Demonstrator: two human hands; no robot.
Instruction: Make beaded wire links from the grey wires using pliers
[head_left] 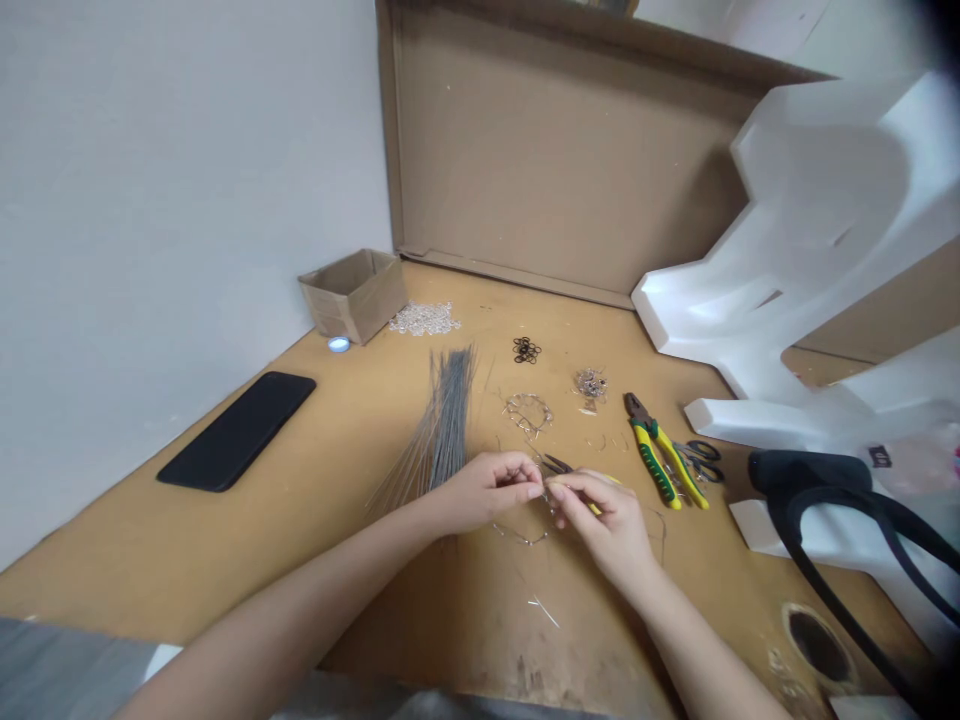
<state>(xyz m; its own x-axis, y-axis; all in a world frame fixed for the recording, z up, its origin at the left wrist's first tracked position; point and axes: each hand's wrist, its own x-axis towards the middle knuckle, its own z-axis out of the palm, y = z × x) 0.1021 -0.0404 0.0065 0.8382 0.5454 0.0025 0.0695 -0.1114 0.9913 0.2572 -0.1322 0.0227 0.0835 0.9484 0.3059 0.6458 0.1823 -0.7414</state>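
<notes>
My left hand (491, 492) and my right hand (606, 518) meet above the table, thumbs and forefingers pinched close together. Between them is a thin wire piece, mostly hidden by the fingertips. A fine silvery wire strand (527, 541) with small bright spots curves below my left hand; I cannot tell whether it joins the held piece. Dark-tipped pliers (559, 465) with yellow handles lie partly behind my right hand. Left of my hands rests a bundle of straight grey wires (451, 415). Just beyond is a loop of linked wire pieces (529, 412).
Farther back lie black rings (526, 349), small silvery parts (590, 383), clear beads (425, 318) and a cardboard box (360, 305). Yellow-green pliers (660, 450) and scissors (703, 460) lie right. A black phone (236, 430) is left; white foam (810, 230) stands right. The table has a hole (817, 645).
</notes>
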